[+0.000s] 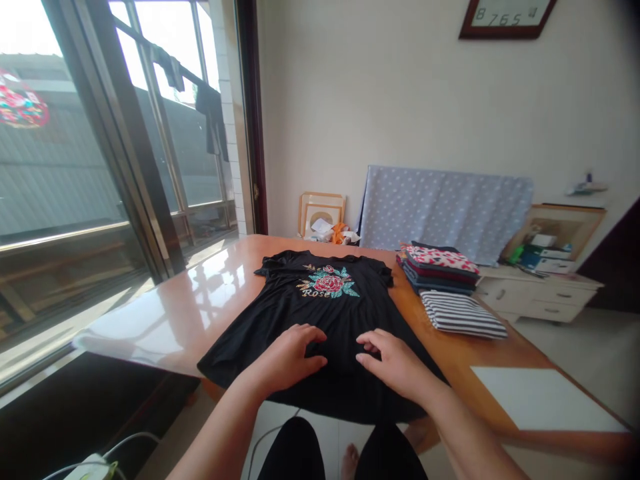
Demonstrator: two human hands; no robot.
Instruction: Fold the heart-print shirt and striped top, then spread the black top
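Observation:
A black short-sleeved T-shirt [285, 313] lies spread out on the wooden table [220, 273], collar at the far side and hem hanging over the near edge. A red rose print with teal leaves and the word "Rose" decorates its chest. Over the lower part of the shirt is my left hand [295, 357], fingers curved, thumb apart, nothing held. My right hand [390, 363] mirrors it a little to the right, also open and without anything in its grasp. Whether the fingertips touch the cloth is hard to tell.
Right of the shirt sits a stack of folded clothes [440, 270], with a folded striped garment [463, 313] in front. A white sheet [545, 399] lies at the table's right. Behind stand a dotted cloth cover [445, 213] and a white cabinet [540, 293]. Windows line the left.

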